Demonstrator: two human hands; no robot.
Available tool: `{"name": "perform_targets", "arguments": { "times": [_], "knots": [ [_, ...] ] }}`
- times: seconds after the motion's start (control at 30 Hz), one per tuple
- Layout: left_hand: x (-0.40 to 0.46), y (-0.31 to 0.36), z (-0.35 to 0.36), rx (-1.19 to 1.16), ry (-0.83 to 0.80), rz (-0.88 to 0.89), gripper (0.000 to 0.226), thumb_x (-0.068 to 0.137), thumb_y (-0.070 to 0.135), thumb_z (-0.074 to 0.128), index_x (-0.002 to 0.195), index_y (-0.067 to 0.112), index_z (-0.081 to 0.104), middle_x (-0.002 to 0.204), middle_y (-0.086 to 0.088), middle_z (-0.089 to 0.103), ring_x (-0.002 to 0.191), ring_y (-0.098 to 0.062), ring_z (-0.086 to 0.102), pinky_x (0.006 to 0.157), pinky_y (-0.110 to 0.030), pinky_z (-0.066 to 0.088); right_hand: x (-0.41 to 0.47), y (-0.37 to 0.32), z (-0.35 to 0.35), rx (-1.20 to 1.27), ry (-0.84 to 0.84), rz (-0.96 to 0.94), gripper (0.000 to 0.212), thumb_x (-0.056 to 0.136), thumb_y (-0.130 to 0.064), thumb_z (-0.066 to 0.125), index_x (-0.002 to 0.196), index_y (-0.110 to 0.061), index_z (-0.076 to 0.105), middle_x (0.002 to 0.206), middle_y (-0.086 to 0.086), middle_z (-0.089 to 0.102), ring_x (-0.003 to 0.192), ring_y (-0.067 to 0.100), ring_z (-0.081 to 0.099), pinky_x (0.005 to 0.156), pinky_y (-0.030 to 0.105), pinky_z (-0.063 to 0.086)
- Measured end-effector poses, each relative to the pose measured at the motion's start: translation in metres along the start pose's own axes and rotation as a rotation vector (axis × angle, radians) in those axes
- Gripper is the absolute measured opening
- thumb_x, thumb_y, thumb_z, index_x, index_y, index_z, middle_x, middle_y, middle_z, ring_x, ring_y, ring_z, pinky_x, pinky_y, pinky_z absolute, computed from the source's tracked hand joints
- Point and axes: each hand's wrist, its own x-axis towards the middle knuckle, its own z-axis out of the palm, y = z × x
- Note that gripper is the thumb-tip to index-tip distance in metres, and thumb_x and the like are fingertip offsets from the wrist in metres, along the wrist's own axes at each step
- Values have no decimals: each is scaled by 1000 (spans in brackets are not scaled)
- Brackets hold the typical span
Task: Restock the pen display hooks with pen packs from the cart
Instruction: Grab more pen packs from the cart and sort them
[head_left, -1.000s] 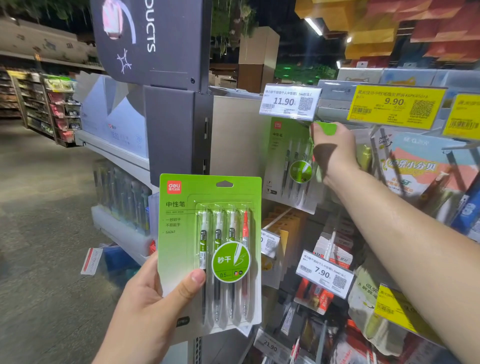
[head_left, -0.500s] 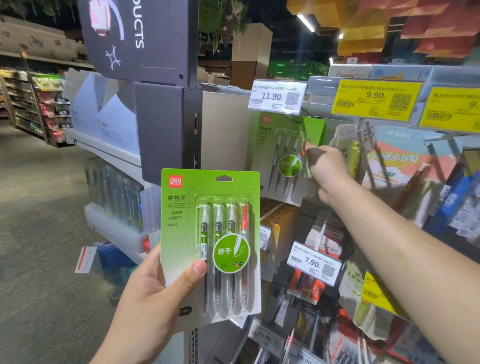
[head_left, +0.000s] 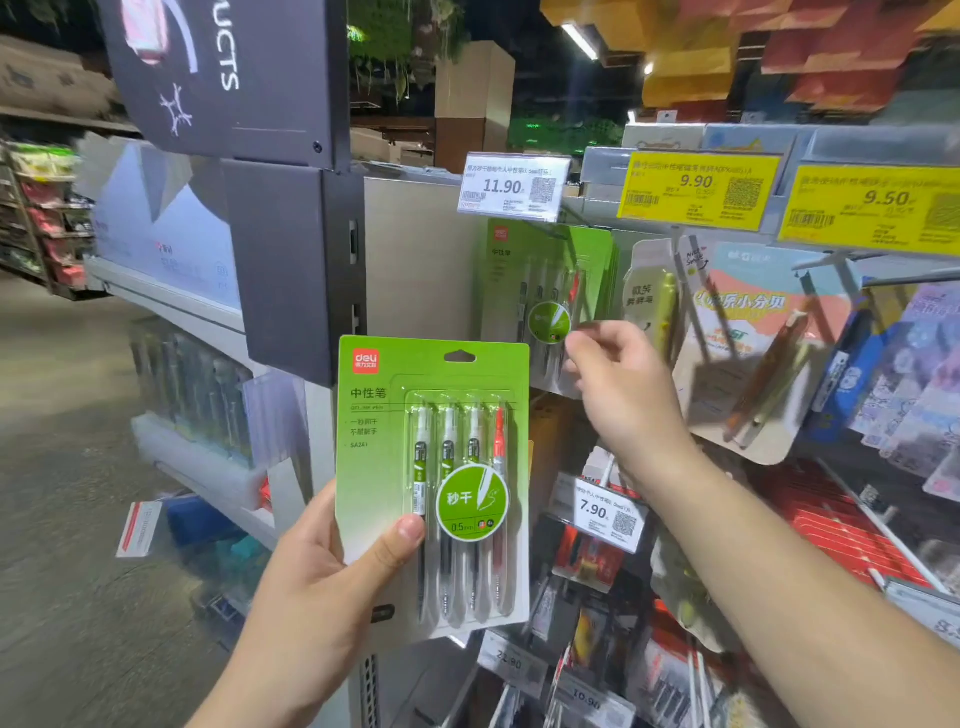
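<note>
A shop: price tags (head_left: 511, 187) on stocked shelves.

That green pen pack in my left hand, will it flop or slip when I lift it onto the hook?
The green pen pack stands flat though the left hand pinches only its lower corner, so the card is probably fairly stiff. One-handed holding suggests it is light. The clear blister looks glossy and may slip; the card edge is likely safer.

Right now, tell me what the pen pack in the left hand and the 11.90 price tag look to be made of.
Pen pack: looks like matte green printed card with a clear plastic blister over the four pens; the blister shows glossy highlights and the pens show through it. The left hand grips its lower edge.
11.90 price tag: seemingly white printed paper in a clear glossy plastic holder, though blur leaves that open.
</note>
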Motion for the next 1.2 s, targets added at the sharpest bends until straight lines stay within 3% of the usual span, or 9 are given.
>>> {"name": "perform_targets", "arguments": {
  "times": [0.13,0.27,0.33,0.43,0.67,0.77,0.87,1.0,1.2],
  "knots": [
    [5,2,4,-11,-40,-11,34,76,13,86,108,23,77,109,1,80,98,-6,74,79,-12,53,-12,-25,1,359,-298,173,26,101,-39,62,103,-13,66,77,-1,71,60,9,66,58,31,55],
    [10,7,10,-19,-66,8,31,77,12,75,108,19,77,110,3,80,99,-4,73,81,-12,52,-17,-39,0,349,-499,103,19,89,-30,77,98,-13,75,74,-5,73,60,4,63,61,22,48],
    [12,7,12,-5,-99,16,33,80,13,80,110,23,76,111,4,79,102,-6,73,83,-13,52,-17,-43,3,346,-527,87,16,76,-24,88,89,-17,80,82,3,77,74,15,68,75,31,53],
    [15,6,12,-20,-107,-1,35,79,13,78,113,15,72,111,3,79,103,-8,73,82,-13,53,-12,-51,7,361,-493,83,14,74,-11,88,71,-22,81,84,10,76,82,25,68,95,53,54],
    [24,2,12,-79,-165,-211,52,75,33,91,121,21,70,114,-6,77,99,-24,74,82,-46,60,1,-69,11,212,-342,-30,10,82,-15,85,80,-15,75,90,19,78,70,17,65,66,29,54],
    [28,4,18,-89,-180,-317,49,70,24,81,116,12,68,101,-16,77,76,-27,74,56,-37,61,12,-72,14,204,-282,-37,9,83,-12,83,82,-11,75,82,16,75,72,19,63,74,36,55],
    [34,6,21,-97,-218,-351,50,71,23,82,115,5,65,96,-19,76,75,-37,73,54,-35,58,25,-70,18,141,-246,-26,11,82,-15,83,86,-8,75,87,15,77,75,20,65,86,48,59],
    [46,13,26,-161,-244,-322,40,77,16,79,110,1,61,86,-19,71,69,-35,68,54,-32,58,39,-68,15,144,-204,-57,6,83,-15,79,84,-13,73,75,-3,70,70,13,61,73,33,50],
    [61,22,34,-196,-258,-282,39,78,19,75,109,2,60,80,-17,68,65,-30,64,56,-28,57,50,-69,16,297,-132,-135,62,68,-27,90,121,-6,67,106,2,79,98,17,75,100,39,57]
  ]
}}
